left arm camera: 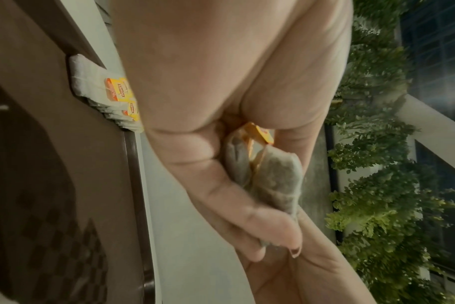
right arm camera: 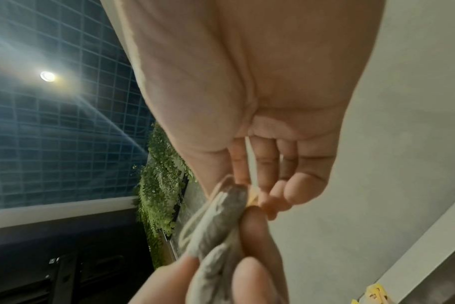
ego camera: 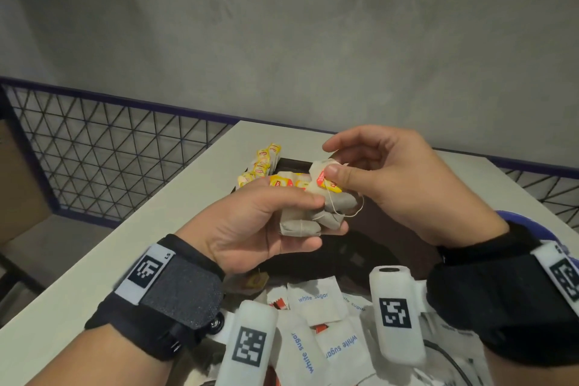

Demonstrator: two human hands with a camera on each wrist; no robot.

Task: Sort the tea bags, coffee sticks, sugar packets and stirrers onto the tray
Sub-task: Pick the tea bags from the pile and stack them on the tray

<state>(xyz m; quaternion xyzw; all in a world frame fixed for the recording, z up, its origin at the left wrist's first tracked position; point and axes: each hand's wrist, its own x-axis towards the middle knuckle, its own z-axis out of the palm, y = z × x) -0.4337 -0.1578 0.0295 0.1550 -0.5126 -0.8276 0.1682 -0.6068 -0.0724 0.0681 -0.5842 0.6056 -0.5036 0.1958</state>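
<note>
Left hand [ego camera: 253, 222] grips a clump of tea bags [ego camera: 308, 216], fingers curled under, thumb across the top. Right hand [ego camera: 394, 185] pinches one yellow-and-red tag [ego camera: 327, 182] at the top of the clump between thumb and forefinger; its other fingers curl loosely. Both hands are raised above the dark tray [ego camera: 376, 247], touching through the clump.

Step in hand, by my reading: teasing one bag free of the bundle so it can join the row.
- Strings [ego camera: 347, 213] loop out below the right thumb and look tangled among the bags. Pull on the tag gently and steadily; a jerk could tear the tag off or rip the paper.
- Loosen the left grip a little so one bag slides out and the others stay put.
- If the string catches, lift the loop off rather than pulling harder.

More tea bags [ego camera: 261, 166] lie in a row just beyond the left hand, at the tray's far edge, tags up. That row looks the right place for the freed bag.

The bags: soft grey-brown paper pouches, limp and creased, thin white string, small card tags. Light, easily crushed.

Sugar packets [ego camera: 316, 301], white with blue print, lie heaped below both wrists, on the near side. An orange-marked packet shows among them; too covered to name. The pale counter [ego camera: 163, 229] runs out to the left of the left hand. No stirrers visible.
</note>
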